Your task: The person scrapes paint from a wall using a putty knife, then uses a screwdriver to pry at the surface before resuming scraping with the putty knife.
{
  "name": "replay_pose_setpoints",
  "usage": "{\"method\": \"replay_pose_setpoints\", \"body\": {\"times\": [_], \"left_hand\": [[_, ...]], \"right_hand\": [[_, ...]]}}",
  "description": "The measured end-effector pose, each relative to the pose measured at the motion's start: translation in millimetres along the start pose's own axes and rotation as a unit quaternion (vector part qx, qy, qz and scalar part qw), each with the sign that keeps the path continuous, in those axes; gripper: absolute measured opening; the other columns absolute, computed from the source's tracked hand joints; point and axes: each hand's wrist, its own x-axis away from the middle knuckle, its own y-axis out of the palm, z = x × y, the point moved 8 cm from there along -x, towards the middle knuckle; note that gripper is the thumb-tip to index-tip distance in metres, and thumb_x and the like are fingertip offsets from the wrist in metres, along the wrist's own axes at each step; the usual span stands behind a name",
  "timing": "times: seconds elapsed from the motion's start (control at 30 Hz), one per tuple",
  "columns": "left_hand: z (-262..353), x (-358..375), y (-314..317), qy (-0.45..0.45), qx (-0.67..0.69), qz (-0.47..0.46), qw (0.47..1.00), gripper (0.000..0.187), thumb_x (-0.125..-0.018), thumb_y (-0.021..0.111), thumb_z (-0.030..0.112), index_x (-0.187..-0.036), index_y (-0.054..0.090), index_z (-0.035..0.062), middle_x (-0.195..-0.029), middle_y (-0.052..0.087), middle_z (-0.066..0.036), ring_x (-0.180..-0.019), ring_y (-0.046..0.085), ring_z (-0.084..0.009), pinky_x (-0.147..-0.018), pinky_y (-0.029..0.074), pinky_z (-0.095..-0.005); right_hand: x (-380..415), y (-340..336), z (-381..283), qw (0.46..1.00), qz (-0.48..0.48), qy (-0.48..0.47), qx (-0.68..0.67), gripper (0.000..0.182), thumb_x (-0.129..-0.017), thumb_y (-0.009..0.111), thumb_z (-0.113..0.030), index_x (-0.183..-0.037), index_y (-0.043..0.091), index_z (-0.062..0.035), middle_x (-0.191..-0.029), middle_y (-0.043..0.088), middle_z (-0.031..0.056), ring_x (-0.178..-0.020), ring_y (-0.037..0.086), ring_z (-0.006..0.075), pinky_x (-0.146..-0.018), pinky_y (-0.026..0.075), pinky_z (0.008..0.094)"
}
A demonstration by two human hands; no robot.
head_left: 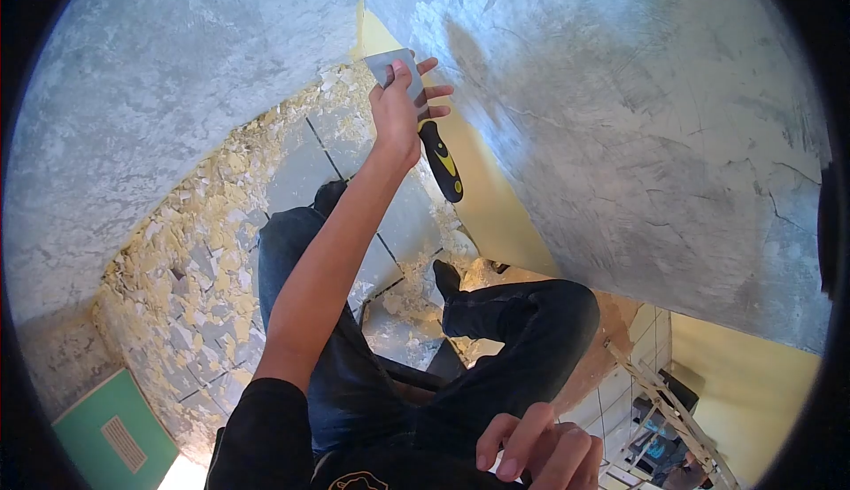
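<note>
My left hand point(398, 118) stretches forward to the corner between two walls, closed around the metal blade of a putty knife point(443, 167). The thumb presses on the near face of the blade, and the other fingers reach behind it. The black and yellow handle hangs down below the hand. At the bottom right, close to my body, is my right hand point(542, 446). Its fingers are loosely bent and slightly apart, with nothing seen in them; the palm is hidden.
Grey, scraped walls rise on the left point(159, 100) and right point(646, 136), with a yellow strip point(482, 185) low on the right one. Yellow and grey paint flakes point(204, 251) litter the tiled floor. A green board point(115, 432) lies lower left; a wooden ladder point(668, 410) stands lower right.
</note>
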Motion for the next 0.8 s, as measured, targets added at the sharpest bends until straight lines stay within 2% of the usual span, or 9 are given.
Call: {"method": "replay_pose_setpoints", "body": {"times": [0.13,0.2,0.33,0.4,0.53,0.73,0.8], "left_hand": [[-3.4,-2.0,0.1,0.01,0.019,-0.008,1.0,0.039,-0.103,0.036,0.031,-0.124,0.043,-0.0002,-0.117,0.061,-0.015,-0.081,0.066,-0.0272,-0.056,0.055,-0.0333],[-4.3,-1.7,1.3,0.001,-0.008,-0.004,1.0,0.04,-0.104,0.03,0.031,-0.13,0.043,0.0027,-0.122,0.061,-0.015,-0.087,0.064,-0.0273,-0.063,0.053,-0.0351],[-5.7,-0.6,2.7,-0.005,-0.009,0.002,1.0,0.04,-0.104,0.03,0.03,-0.129,0.043,0.0031,-0.122,0.061,-0.015,-0.087,0.064,-0.0274,-0.064,0.053,-0.0351],[-6.3,-0.9,3.5,-0.005,-0.01,0.001,1.0,0.039,-0.104,0.03,0.03,-0.129,0.043,0.0034,-0.122,0.061,-0.015,-0.087,0.064,-0.0274,-0.065,0.053,-0.0351],[-7.1,-0.5,4.9,-0.004,-0.011,-0.002,1.0,0.039,-0.104,0.03,0.03,-0.129,0.043,0.0036,-0.122,0.061,-0.015,-0.087,0.064,-0.0274,-0.065,0.053,-0.0351],[-9.7,-2.7,4.9,-0.008,-0.003,-0.002,1.0,0.039,-0.104,0.03,0.03,-0.129,0.044,0.0033,-0.121,0.061,-0.015,-0.087,0.064,-0.0274,-0.065,0.053,-0.0354],[-10.2,-2.9,5.1,-0.008,-0.004,-0.004,1.0,0.039,-0.104,0.031,0.03,-0.129,0.043,0.003,-0.122,0.061,-0.015,-0.087,0.064,-0.0273,-0.065,0.053,-0.0356]], "right_hand": [[-2.0,0.7,0.2,0.998,0.029,0.047,-0.01,0.029,-0.09,0.065,-0.024,-0.119,0.067,-0.0211,-0.119,0.056,0.0098,-0.113,0.042,0.0284,-0.093,0.037,0.0386],[-0.7,2.9,0.9,1.0,0.021,0.015,-0.001,0.033,-0.091,0.065,-0.026,-0.123,0.064,-0.0228,-0.119,0.056,0.0103,-0.113,0.042,0.0288,-0.092,0.038,0.0388],[8.2,-0.9,3.2,0.999,0.021,0.031,-0.019,0.036,-0.091,0.065,-0.028,-0.127,0.061,-0.0238,-0.118,0.055,0.0108,-0.112,0.042,0.029,-0.09,0.038,0.0389],[7.6,0.0,1.5,1.0,0.025,-0.005,0.001,0.038,-0.091,0.064,-0.028,-0.128,0.059,-0.0252,-0.119,0.055,0.011,-0.112,0.042,0.0289,-0.089,0.037,0.0388],[1.4,3.0,1.2,0.999,0.034,-0.015,-0.003,0.038,-0.09,0.066,-0.026,-0.128,0.06,-0.0262,-0.121,0.054,0.0117,-0.112,0.041,0.0295,-0.089,0.037,0.0393],[1.2,-3.7,2.2,1.0,-0.009,-0.023,0.005,0.04,-0.087,0.07,-0.027,-0.126,0.061,-0.0252,-0.123,0.053,0.0129,-0.114,0.04,0.0301,-0.091,0.036,0.0401],[-1.4,-4.0,4.0,1.0,-0.02,0.013,-0.002,0.037,-0.086,0.072,-0.029,-0.122,0.064,-0.0234,-0.122,0.053,0.0128,-0.115,0.04,0.0304,-0.092,0.036,0.0399]]}}
